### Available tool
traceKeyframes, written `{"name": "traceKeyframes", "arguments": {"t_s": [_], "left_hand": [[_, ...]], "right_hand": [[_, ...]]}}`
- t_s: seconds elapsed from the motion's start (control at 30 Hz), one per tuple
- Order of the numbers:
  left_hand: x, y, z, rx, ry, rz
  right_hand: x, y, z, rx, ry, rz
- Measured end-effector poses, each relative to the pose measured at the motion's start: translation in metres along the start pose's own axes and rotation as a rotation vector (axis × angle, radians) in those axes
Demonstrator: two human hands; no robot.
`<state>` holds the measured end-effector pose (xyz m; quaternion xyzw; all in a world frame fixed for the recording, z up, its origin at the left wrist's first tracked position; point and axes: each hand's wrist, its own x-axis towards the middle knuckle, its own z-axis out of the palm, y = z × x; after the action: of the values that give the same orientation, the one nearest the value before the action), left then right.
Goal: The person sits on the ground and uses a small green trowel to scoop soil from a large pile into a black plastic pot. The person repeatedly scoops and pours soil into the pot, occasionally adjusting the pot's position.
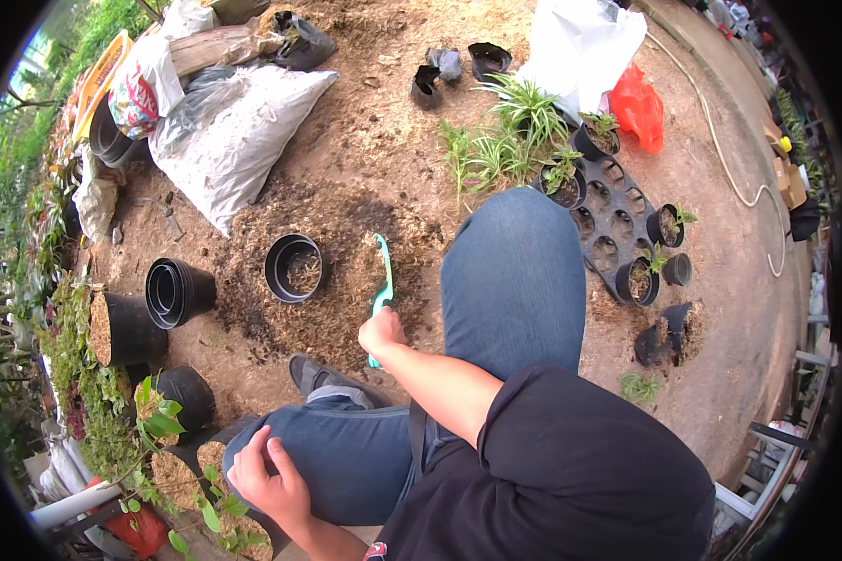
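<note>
My right hand (383, 331) grips a teal garden hand tool (386, 270) by its handle; its narrow, slightly hooked end rests at the loose brown potting mix (344, 308) on the ground. Just left of the tool stands a round black pot (294, 268) with a little of the mix inside. My left hand (270, 477) lies on my left knee with its fingers apart, holding nothing. Further left, a nested stack of black pots (179, 291) leans on its side next to a filled black pot (128, 328).
A large white sack (245, 126) lies at upper left. Spider plants (512, 133) and a black pot tray (607, 224) with small potted plants are beyond my right knee. A white bag (579, 52), a red plastic bag (637, 109) and a hose (716, 133) sit upper right. A leafy plant (161, 424) rises near my left knee.
</note>
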<state>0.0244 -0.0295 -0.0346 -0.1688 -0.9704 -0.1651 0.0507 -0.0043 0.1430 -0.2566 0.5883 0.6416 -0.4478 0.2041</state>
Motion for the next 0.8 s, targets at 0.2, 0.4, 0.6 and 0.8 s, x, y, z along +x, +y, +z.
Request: {"name": "traceKeyframes", "arguments": {"t_s": [0.2,0.4,0.6,0.8], "left_hand": [[0.01,0.006,0.004,0.183,-0.077,0.085],[0.01,0.006,0.004,0.164,-0.067,0.06],[0.009,0.003,0.002,0.115,-0.065,0.063],[0.011,0.003,0.001,0.069,-0.071,0.039]], "right_hand": [[0.0,0.007,0.001,-0.088,0.03,-0.07],[0.001,0.015,0.01,0.054,0.066,-0.207],[0.013,0.017,0.017,0.001,0.061,-0.285],[0.019,0.011,0.014,-0.089,0.026,-0.309]]}}
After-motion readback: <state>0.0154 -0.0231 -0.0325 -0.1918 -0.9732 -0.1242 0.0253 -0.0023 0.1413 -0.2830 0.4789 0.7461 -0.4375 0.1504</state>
